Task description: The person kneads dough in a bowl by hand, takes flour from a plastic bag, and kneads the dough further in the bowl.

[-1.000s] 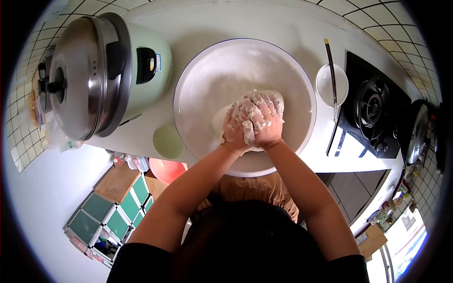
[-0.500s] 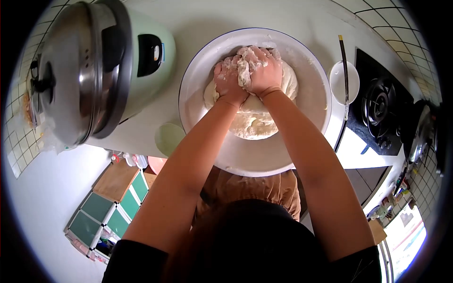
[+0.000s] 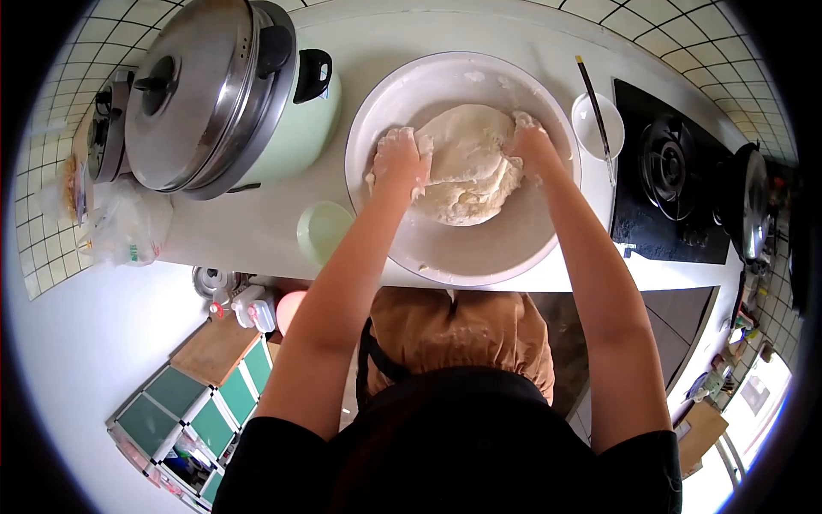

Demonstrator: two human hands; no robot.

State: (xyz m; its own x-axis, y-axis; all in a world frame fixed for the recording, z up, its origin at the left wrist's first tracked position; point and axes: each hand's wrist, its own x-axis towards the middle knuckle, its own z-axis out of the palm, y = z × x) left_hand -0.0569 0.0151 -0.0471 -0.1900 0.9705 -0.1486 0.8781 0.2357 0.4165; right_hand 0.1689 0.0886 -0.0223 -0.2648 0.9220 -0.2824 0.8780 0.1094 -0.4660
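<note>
A large lump of pale dough [image 3: 469, 141], smooth at the far side and folded and rough at the near side, lies in a wide white basin [image 3: 462, 272]. My left hand [image 3: 401, 160], coated in flour and dough bits, grips the dough's left edge with bent fingers. At the opposite edge, my right hand [image 3: 533, 147] is closed against the dough, its fingertips partly hidden by the hand itself. Bits of dough stick to both hands and to the basin's inner wall.
Left of the basin stands a big light-green electric cooker [image 3: 291, 128] with a steel lid. A green bowl [image 3: 325, 231] sits near the counter's front edge. To the right are a white bowl [image 3: 586, 128] with chopsticks [image 3: 592, 98] across it and a black gas stove [image 3: 664, 171].
My hands have parted from pressing together on top of the dough and moved to its left and right sides. The camera view has shifted, and more of the dough's top shows.
</note>
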